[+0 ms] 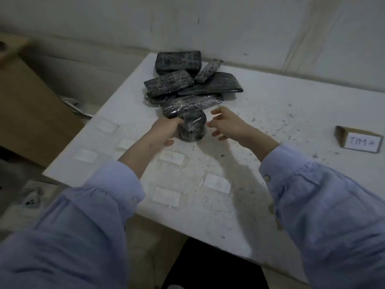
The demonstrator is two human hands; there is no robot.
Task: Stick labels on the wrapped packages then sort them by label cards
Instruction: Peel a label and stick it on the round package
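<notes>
A pale, scuffed wall (250, 28) stood behind a white, speckled bench (270, 113). Off the bench at nine o'clock sat a brown box (31, 113). White labels (171, 157) lay flat and apart from one another over the bench's near-left part, from nine round to six o'clock. The left hand (166, 130) gripped the roll (192, 127) at its nine o'clock side, fingers curled round it. The roll, a dark round package in shiny wrap, stood upright near the bench's middle, its far edge against the pile (187, 84). That pile of dark wrapped packages lay overlapping at twelve o'clock, close to the wall. The right hand (227, 126) hovered just beside the roll at its three o'clock, fingers apart, loosely bent, holding nothing; whether they touched it could not be told. At three o'clock stood a card (362, 141) reading "TIM", well apart from the packages.
</notes>
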